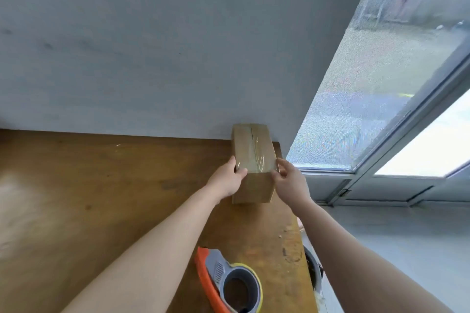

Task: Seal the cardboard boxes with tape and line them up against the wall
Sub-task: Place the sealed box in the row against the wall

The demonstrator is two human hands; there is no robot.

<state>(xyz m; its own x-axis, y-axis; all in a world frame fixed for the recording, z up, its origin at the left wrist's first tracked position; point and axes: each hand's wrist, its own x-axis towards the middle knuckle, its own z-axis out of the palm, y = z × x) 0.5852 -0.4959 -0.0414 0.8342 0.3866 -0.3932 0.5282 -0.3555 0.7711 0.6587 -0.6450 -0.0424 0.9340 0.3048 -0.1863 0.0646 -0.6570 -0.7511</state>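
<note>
Closest to the lens is the orange-and-grey tape dispenser (229, 282), lying on the tabletop (101, 185) below the hands and between the two forearms, with nobody touching it. Further out, the left hand (226, 181) is wrapped round the near left corner of the cardboard box (254, 145), thumb over the top edge. The box sits right between the hands, with clear tape (256, 160) shining along its top seam, and its far end looks to be up against the wall (152, 58). The right hand (290, 180) pinches the near right corner, and past that hand is a window (381, 84). My take: this is the lining-up bit, so push evenly with both hands so the box ends up square to the wall, and rub down that wrinkly tape at the near edge.
</note>
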